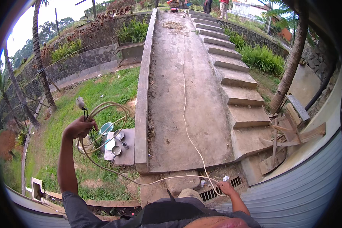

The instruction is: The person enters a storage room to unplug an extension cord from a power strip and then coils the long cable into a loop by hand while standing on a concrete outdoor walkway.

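Note:
My left hand (80,127) is raised at the left, its fingers wrapped round several loose loops of a beige cable (140,184). A small grey-white end piece (80,102) on dark leads sticks up above that hand; its exact kind is unclear. From the loops the cable sags across in front of my body to my right hand (227,188), low on the right, whose fingers are closed on it. Beyond that hand the line runs up the concrete ramp (171,125) to a loose heap of cable (174,27) near the top.
Concrete steps (247,97) climb along the ramp's right side, and a low wall (142,102) edges its left. Bowls and a pan (116,150) sit on a slab on the grass. A drain grate (235,182) lies by my right hand. Broken boards (292,133) lean at the right.

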Demonstrator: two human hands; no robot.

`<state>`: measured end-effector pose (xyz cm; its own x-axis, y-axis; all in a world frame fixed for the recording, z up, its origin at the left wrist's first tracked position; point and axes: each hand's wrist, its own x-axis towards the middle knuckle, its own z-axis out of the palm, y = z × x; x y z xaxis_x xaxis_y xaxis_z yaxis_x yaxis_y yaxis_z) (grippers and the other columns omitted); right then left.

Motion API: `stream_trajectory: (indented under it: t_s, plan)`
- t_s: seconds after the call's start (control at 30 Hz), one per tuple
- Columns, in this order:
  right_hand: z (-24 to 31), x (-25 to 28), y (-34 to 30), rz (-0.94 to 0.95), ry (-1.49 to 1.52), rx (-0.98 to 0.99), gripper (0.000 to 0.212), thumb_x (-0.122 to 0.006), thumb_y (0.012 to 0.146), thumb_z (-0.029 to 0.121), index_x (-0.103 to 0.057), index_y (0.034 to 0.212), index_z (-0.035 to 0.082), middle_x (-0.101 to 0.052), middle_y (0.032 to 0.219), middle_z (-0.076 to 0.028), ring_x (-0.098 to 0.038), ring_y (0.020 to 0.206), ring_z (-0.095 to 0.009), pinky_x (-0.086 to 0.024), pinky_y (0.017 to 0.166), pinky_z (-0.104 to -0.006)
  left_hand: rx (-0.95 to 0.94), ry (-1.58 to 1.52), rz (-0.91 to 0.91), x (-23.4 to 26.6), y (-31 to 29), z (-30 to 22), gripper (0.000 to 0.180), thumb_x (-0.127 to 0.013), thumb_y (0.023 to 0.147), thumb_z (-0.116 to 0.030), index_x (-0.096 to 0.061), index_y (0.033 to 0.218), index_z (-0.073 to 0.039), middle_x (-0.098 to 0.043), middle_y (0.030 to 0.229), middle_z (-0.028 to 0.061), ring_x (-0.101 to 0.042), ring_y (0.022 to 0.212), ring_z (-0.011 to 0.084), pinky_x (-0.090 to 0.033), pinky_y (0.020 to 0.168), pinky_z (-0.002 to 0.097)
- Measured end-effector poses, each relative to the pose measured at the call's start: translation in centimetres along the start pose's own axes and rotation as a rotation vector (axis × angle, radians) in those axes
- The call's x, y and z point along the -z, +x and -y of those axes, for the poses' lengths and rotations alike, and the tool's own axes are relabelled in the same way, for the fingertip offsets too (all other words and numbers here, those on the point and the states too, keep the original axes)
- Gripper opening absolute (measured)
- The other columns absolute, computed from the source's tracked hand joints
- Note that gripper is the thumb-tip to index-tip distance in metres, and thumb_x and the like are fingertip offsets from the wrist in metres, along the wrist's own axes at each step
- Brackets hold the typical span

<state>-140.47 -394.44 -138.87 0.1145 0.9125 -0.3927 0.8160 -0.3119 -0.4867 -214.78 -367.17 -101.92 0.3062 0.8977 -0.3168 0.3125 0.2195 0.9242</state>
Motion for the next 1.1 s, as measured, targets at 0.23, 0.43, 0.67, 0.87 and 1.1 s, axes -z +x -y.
stream_trajectory:
  t_s: [0.23,0.43,0.67,0.87,1.1]
  plan:
    - [3.7,1.0,2.2,0.003,-0.073,-0.060,0.042,-0.050,0.099,0.042,-0.071,0.090,0.006,-0.070,0.090,-0.021,-0.066,0.091,-0.041,-0.051,0.078,-0.0493,-0.072,0.144,0.083,-9.8,15.1,6.4,0.026,-0.065,0.100,-0.027,-0.071,0.092,-0.003,-0.044,0.057,-0.0068,-0.037,0.044,0.0053,-0.026,0.041,0.0262]
    - [3.0,1.6,9.5,-0.044,-0.066,-0.124,0.040,-0.045,0.100,0.040,-0.072,0.098,0.011,-0.071,0.097,-0.020,-0.066,0.095,-0.043,-0.051,0.082,-0.0529,-0.049,0.376,0.184,-20.6,27.4,5.6,0.029,-0.070,0.096,-0.034,-0.077,0.091,-0.006,-0.056,0.067,-0.0032,-0.048,0.064,0.0087,-0.039,0.058,0.0300]
    - [-2.9,-3.2,27.8,-0.110,0.084,-0.312,0.031,-0.047,0.097,0.030,-0.075,0.101,0.016,-0.072,0.108,-0.016,-0.067,0.104,-0.037,-0.052,0.090,-0.0499,-0.305,0.530,0.289,-32.6,42.9,12.6,0.027,-0.072,0.092,-0.031,-0.074,0.089,-0.004,-0.071,0.079,0.0147,-0.068,0.075,0.0267,-0.052,0.073,0.0419]
    - [-7.4,-6.8,37.7,-0.181,0.497,-0.452,0.031,-0.055,0.097,0.026,-0.073,0.101,0.000,-0.072,0.092,-0.019,-0.071,0.088,-0.029,-0.053,0.079,-0.0414,-0.246,1.027,0.318,-42.6,47.7,19.3,0.019,-0.064,0.087,-0.025,-0.068,0.090,-0.006,-0.068,0.082,0.0228,-0.067,0.080,0.0443,-0.053,0.071,0.0548]
    - [-8.5,-8.7,42.5,-0.052,0.484,-0.514,0.029,-0.057,0.100,0.027,-0.074,0.108,0.004,-0.072,0.098,-0.017,-0.068,0.090,-0.028,-0.049,0.085,-0.0395,-0.116,1.189,0.540,-47.9,49.5,25.7,0.020,-0.059,0.089,-0.020,-0.068,0.106,-0.015,-0.072,0.085,0.0169,-0.071,0.082,0.0373,-0.055,0.072,0.0522]
